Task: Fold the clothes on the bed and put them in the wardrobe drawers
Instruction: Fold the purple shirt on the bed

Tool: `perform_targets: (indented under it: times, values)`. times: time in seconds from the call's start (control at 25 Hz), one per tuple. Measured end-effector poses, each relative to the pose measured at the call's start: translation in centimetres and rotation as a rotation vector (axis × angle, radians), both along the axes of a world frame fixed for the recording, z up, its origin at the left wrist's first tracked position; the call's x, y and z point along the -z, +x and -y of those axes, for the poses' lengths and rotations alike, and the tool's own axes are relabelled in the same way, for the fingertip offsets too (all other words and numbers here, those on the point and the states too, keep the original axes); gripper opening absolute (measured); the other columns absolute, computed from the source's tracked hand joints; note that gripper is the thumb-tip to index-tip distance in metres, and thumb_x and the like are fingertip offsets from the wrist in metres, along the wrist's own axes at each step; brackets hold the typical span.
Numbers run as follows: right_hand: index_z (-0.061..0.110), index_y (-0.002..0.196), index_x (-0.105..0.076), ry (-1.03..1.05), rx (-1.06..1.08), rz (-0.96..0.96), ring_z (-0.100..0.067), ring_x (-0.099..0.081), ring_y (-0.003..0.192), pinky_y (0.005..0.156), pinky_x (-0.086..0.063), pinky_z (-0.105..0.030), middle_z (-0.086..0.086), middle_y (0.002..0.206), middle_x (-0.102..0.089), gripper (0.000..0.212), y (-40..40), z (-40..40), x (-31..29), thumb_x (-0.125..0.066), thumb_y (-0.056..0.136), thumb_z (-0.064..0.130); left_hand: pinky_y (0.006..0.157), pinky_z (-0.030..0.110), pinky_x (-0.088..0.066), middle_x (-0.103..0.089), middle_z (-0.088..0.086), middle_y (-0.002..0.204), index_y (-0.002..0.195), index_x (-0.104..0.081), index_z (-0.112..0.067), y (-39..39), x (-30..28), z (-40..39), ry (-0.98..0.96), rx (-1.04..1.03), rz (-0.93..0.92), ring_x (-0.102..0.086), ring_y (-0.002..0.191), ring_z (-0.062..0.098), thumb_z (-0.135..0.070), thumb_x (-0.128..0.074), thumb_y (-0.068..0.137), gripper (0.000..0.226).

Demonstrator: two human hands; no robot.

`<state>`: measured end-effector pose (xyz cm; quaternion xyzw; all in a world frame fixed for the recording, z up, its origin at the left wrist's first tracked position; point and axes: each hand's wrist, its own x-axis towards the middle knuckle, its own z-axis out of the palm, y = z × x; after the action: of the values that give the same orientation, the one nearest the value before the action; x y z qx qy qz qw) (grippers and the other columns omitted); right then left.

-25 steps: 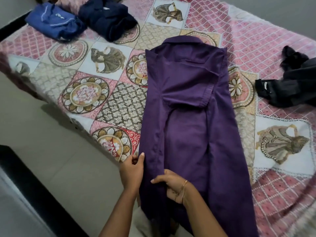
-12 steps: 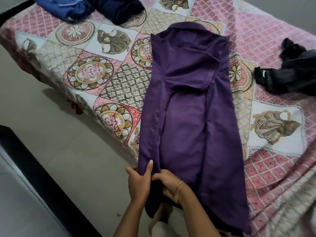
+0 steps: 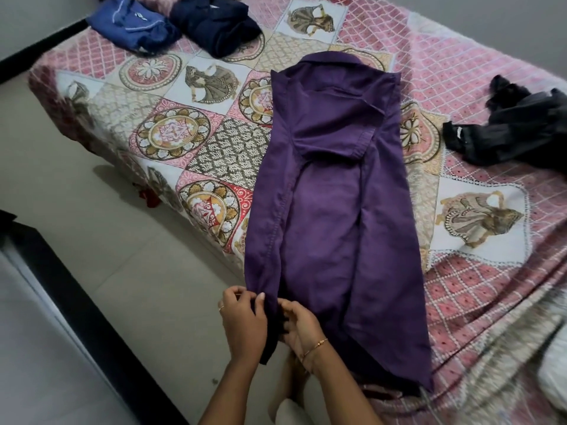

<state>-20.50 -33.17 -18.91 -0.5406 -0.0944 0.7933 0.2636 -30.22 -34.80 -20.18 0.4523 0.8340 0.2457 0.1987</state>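
Both hands are gripping the purple shirt's [image 3: 331, 216] hem.

The left hand [image 3: 244, 322] and right hand [image 3: 299, 325] are sitting side by side, fingers curling into a grip on the hem's left corner; beyond the grip the shirt is lying lengthwise on the bed [image 3: 491, 302], sides folded inward.

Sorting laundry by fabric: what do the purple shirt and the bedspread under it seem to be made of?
Purple shirt: looks like woven cotton or a cotton blend, matte, judging by its soft creases and visible stitched seams; the exact fibre can't be told. Bedspread: seems printed cotton, matte, with flat patchwork-style medallion and figure prints and a lace-like white trim along the panels.
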Motion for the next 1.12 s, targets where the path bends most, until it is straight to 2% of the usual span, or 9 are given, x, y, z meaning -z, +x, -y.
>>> perform_targets:
  times: [0.12, 0.24, 0.36, 0.48, 0.56, 0.64, 0.72, 0.96, 1.12]
  values:
    - [0.015, 0.096, -0.066, 0.132, 0.118, 0.072, -0.016, -0.06, 0.092, 0.079, -0.049, -0.024, -0.004, 0.098, -0.066, 0.031, -0.7, -0.8, -0.1, -0.038, 0.094, 0.003, 0.066, 0.03, -0.037, -0.054, 0.016, 0.082, 0.074, -0.056, -0.001, -0.1, -1.2, 1.0, 0.164, 0.016, -0.067, -0.052, 0.074, 0.032, -0.03, -0.048, 0.09, 0.034]
    - [0.018, 0.086, -0.072, 0.057, 0.12, -0.029, -0.019, -0.063, 0.094, 0.087, -0.049, -0.03, -0.004, 0.093, -0.07, 0.03, -2.0, -1.1, 0.2, -0.044, 0.094, 0.011, 0.041, 0.021, -0.03, -0.054, 0.006, 0.058, 0.079, -0.044, -0.013, 0.1, -2.3, 1.3, 0.214, 0.055, -0.078, -0.053, 0.048, 0.025, -0.04, -0.034, 0.092, 0.031]
    - [0.024, 0.092, -0.067, -0.037, 0.007, -0.088, -0.005, -0.064, 0.073, 0.072, -0.049, -0.02, 0.008, 0.069, -0.07, 0.024, -3.3, -1.1, 0.9, -0.045, 0.097, 0.029, 0.032, 0.02, -0.031, -0.052, 0.002, 0.046, 0.083, -0.038, -0.018, 0.5, -2.0, 1.3, 0.303, 0.205, -0.225, -0.049, 0.034, 0.018, -0.039, -0.033, 0.096, 0.025]
    - [0.023, 0.101, -0.059, -0.074, 0.011, -0.122, -0.003, -0.06, 0.067, 0.068, -0.048, -0.017, 0.008, 0.063, -0.066, 0.027, -3.2, -1.4, 0.8, -0.035, 0.1, 0.032, 0.048, 0.024, -0.044, -0.06, 0.006, 0.067, 0.094, -0.049, -0.014, 0.3, -1.1, 1.5, 0.254, 0.213, -0.181, -0.058, 0.056, 0.02, -0.025, -0.053, 0.089, 0.012]
    - [0.024, 0.108, -0.06, -0.04, 0.021, -0.059, -0.01, -0.059, 0.089, 0.09, -0.045, -0.027, 0.006, 0.09, -0.067, 0.028, -2.5, -1.2, 1.3, -0.034, 0.099, 0.03, 0.075, 0.035, -0.045, -0.061, 0.014, 0.094, 0.111, -0.056, -0.003, -0.8, -0.2, 0.8, 0.091, 0.023, -0.01, -0.058, 0.087, 0.03, -0.014, -0.058, 0.09, 0.024]
    - [0.027, 0.114, -0.059, 0.015, -0.012, -0.004, -0.016, -0.054, 0.11, 0.105, -0.036, -0.036, 0.002, 0.114, -0.062, 0.029, -1.8, -1.0, 1.9, -0.034, 0.098, 0.029, 0.089, 0.035, -0.039, -0.06, 0.018, 0.111, 0.122, -0.056, 0.001, -1.9, 1.0, 0.0, -0.079, 0.044, 0.134, -0.054, 0.104, 0.031, -0.011, -0.051, 0.094, 0.031]
    - [0.024, 0.114, -0.059, 0.019, -0.019, 0.006, -0.019, -0.051, 0.119, 0.108, -0.033, -0.038, -0.002, 0.126, -0.058, 0.031, -1.4, -0.7, 2.6, -0.033, 0.098, 0.025, 0.088, 0.033, -0.041, -0.063, 0.018, 0.113, 0.119, -0.06, 0.0, -2.2, 2.1, -0.3, -0.15, 0.151, 0.173, -0.057, 0.104, 0.03, -0.01, -0.051, 0.094, 0.028]
    - [0.009, 0.123, -0.056, -0.013, 0.027, -0.033, -0.013, -0.056, 0.098, 0.08, -0.046, -0.027, -0.006, 0.122, -0.059, 0.036, -1.0, -0.1, 3.0, -0.032, 0.097, 0.017, 0.076, 0.038, -0.053, -0.067, 0.01, 0.088, 0.091, -0.064, -0.009, -1.6, 2.5, -0.5, -0.132, -0.171, 0.453, -0.063, 0.083, 0.026, -0.01, -0.065, 0.085, 0.006]
    - [0.018, 0.106, -0.064, -0.019, -0.011, -0.047, -0.011, -0.055, 0.103, 0.095, -0.04, -0.031, 0.004, 0.105, -0.064, 0.038, -0.9, -0.7, 3.2, -0.027, 0.097, 0.021, 0.063, 0.031, -0.038, -0.061, 0.013, 0.078, 0.082, -0.052, -0.008, -1.3, 1.1, 0.3, 0.057, -0.2, 0.129, -0.055, 0.07, 0.028, -0.019, -0.051, 0.093, 0.016]
